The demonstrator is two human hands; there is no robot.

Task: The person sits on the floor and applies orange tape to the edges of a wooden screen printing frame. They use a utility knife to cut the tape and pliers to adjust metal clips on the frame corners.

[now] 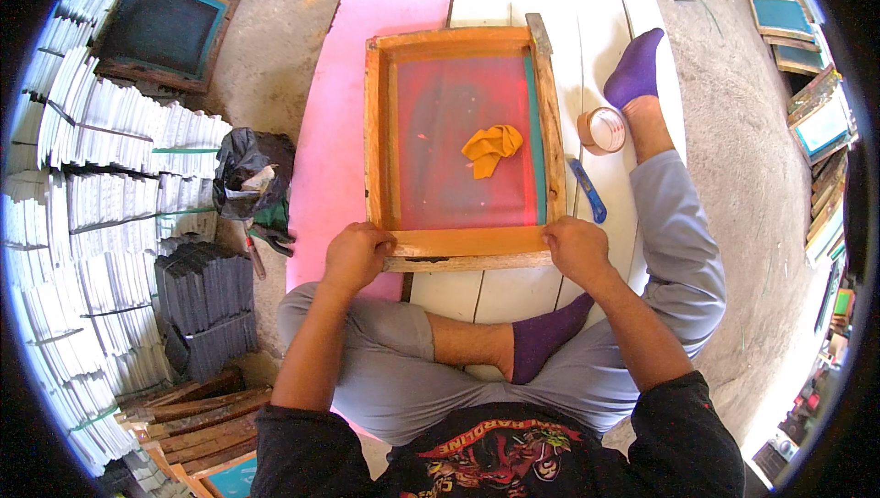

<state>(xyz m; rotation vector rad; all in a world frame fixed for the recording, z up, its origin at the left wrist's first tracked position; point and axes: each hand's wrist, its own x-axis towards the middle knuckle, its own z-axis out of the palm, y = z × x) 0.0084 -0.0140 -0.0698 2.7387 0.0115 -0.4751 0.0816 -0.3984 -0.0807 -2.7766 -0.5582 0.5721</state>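
Hands on wooden screen frame's nr edge

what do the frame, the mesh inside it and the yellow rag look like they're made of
The frame looks like bare wood: orange-brown stained, with grain and rough edges where both hands grip it. The mesh seems a thin taut fabric, half see-through, stained red with a teal strip along the right side. The yellow rag looks like soft cloth, crumpled in folds; the exact fibre can't be told.
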